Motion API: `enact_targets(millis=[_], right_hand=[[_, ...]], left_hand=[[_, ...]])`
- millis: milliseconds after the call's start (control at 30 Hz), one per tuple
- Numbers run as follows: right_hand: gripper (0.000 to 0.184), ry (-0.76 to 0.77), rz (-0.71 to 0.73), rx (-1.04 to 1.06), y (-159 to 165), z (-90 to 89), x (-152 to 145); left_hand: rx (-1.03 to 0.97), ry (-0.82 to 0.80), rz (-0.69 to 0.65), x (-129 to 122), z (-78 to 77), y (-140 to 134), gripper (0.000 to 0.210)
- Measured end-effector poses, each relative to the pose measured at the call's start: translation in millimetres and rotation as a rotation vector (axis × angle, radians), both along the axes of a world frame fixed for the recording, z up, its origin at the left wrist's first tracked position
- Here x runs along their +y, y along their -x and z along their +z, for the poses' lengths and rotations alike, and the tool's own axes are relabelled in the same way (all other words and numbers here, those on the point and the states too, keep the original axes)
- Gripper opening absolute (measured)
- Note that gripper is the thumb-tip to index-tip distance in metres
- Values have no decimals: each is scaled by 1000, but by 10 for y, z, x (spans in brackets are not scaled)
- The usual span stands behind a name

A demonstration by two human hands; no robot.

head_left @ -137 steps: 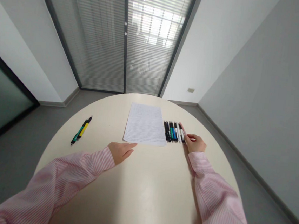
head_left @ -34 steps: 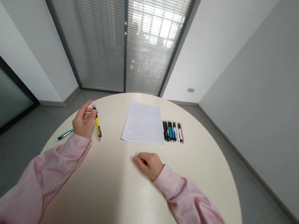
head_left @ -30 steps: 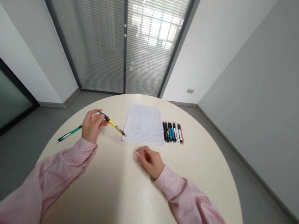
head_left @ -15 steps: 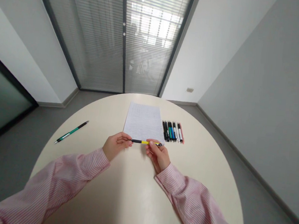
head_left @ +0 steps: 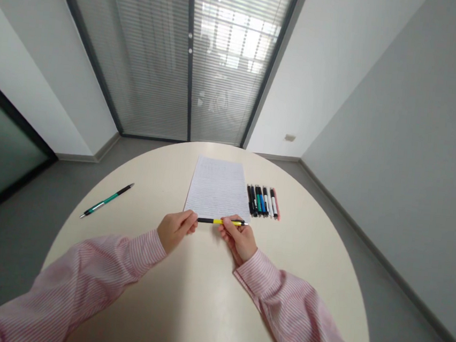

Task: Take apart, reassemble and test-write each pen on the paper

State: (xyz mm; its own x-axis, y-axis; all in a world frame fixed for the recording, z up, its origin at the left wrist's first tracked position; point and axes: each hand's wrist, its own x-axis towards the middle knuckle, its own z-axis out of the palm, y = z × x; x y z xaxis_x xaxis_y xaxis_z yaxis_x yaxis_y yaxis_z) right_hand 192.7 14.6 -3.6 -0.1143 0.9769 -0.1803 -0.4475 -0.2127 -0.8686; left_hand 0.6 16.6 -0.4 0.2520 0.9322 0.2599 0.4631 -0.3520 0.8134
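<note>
A yellow and black pen [head_left: 206, 220] lies level between my two hands, just in front of the near edge of a printed or lined paper sheet [head_left: 217, 186]. My left hand [head_left: 176, 229] is closed on the black end, and its fingers hide the tip. Around the yellow barrel near the clip end, my right hand [head_left: 239, 239] is closed, thumb on top. The silver end pokes out to the right of that hand.
Several pens [head_left: 263, 202] lie side by side to the right of the sheet. A green and black pen [head_left: 107, 201] rests slantwise at the left of the round table [head_left: 199, 297]. Beyond stand a glass partition with blinds [head_left: 156, 78] and white walls.
My left hand has turned, its fingers curling more tightly over the black end of the pen. The pen and both hands sit slightly lower in view.
</note>
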Motion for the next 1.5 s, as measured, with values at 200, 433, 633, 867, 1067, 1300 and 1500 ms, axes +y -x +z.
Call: enact_targets(millis=[200,433,633,867,1067,1300,1500], right_hand=[[28,39,-27,81,-20,-7,13],[29,78,-49,108,-19,21,12],[29,82,-47,115,-26,23,8],[28,69,-34,107,-26,9,11],[28,75,-33,129,-33,2,13],[29,69,-45,132,-31,3,11],[28,71,-37,145,-37,2,9]], left_hand=[[-95,-27,-6,-4,-26,-35,23],[-67,0,20,12,-25,-22,15],[-158,4,58,0,-22,-51,21],[-99,50,22,-4,-23,-47,15],[-114,-73,74,9,-17,-50,14],[-138,-1,61,23,-49,-42,19],[-98,-59,69,18,-27,-32,14]])
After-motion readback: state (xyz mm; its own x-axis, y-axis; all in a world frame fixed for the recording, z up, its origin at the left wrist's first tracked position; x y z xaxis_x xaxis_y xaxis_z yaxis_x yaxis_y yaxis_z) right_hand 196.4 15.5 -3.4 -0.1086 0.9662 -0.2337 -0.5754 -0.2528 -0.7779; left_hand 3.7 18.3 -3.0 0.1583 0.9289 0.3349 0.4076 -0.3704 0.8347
